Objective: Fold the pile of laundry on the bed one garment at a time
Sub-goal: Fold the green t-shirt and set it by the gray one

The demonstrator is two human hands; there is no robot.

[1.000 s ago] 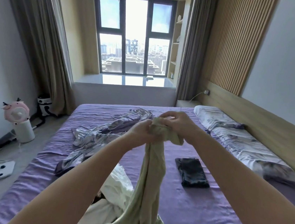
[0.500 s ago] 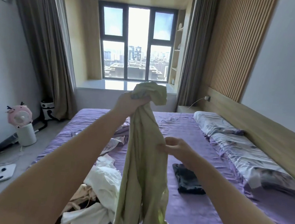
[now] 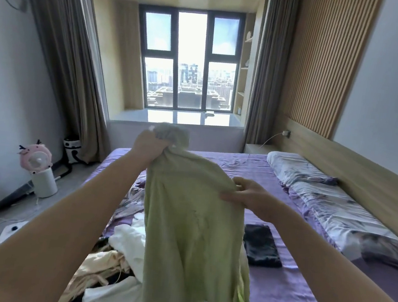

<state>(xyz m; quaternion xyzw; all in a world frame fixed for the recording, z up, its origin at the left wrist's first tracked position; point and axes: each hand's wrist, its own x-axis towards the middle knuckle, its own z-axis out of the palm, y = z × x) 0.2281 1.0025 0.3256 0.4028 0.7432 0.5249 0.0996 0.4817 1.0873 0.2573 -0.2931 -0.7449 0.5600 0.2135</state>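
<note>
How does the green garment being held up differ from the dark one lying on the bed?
The green garment hangs unfolded in the air, gripped by the left hand and right hand; the dark garment lies folded flat on the purple bed, untouched. The green one looks much larger and pale; the dark one is compact, nearly black. Both are laundry.

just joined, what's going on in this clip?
A person is folding laundry at a bed with a purple sheet. The left hand grips a bunched end of a pale green garment and holds it up, while the right hand pinches its edge lower down, spreading it. The unfolded pile lies below; one dark folded garment sits on the sheet to the right.
</note>
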